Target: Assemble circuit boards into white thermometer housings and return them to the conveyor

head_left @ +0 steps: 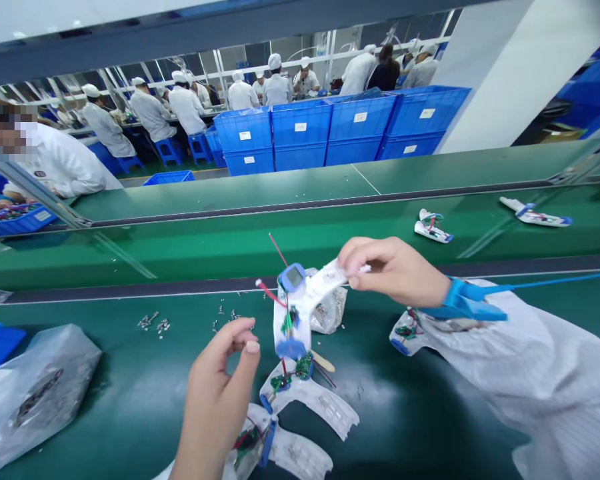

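My right hand (393, 270) pinches the handle end of a white gun-shaped device shell (300, 310) between thumb and fingers. The shell hangs above the bench, with a small screen (295, 277) in a blue frame, a green circuit board and loose red wires. To its left, my left hand (217, 390) is raised with thumb and forefinger apart, and nothing shows between them. Below are more white shells with boards, one (325, 403) and another (297, 450) partly behind my left hand. One more shell (407, 332) lies beside my right sleeve.
Small screws (155, 322) lie scattered at left centre. A clear bag (45, 393) sits at left, another bag (329, 310) behind the held shell. Across the green belt (220, 243) are two shell assemblies (433, 229). A co-worker (60, 160) and blue crates (300, 127) are beyond.
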Motion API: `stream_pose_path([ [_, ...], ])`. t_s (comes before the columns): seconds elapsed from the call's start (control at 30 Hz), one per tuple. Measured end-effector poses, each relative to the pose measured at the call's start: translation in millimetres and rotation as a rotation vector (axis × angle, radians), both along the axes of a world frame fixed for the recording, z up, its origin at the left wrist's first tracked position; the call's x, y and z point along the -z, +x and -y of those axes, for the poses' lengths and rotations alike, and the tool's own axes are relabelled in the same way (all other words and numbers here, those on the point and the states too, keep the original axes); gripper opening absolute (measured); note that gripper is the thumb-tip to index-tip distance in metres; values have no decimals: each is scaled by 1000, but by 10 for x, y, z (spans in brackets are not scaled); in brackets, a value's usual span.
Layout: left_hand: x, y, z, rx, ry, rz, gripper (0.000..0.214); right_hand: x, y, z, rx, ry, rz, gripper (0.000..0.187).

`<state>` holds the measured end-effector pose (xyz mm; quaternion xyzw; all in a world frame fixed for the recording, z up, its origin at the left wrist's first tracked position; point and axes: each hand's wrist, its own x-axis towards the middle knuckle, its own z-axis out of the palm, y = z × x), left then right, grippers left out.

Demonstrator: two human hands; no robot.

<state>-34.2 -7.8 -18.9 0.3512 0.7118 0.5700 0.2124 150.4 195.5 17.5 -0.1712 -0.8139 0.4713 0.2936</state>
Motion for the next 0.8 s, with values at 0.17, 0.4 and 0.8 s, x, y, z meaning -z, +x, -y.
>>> stream_pose_path([
  [0.17, -17, 78, -60, 171, 164, 695, 20, 98, 71, 267, -281, -528, -260, 15],
  [0.4, -91, 272, -37, 596, 204, 918, 36, 572, -131, 683, -316, -1274, -393, 20],
  [0.8, 49, 437, -81, 607, 376, 849, 50, 812, -158, 1210, -286, -1869, -283, 45],
])
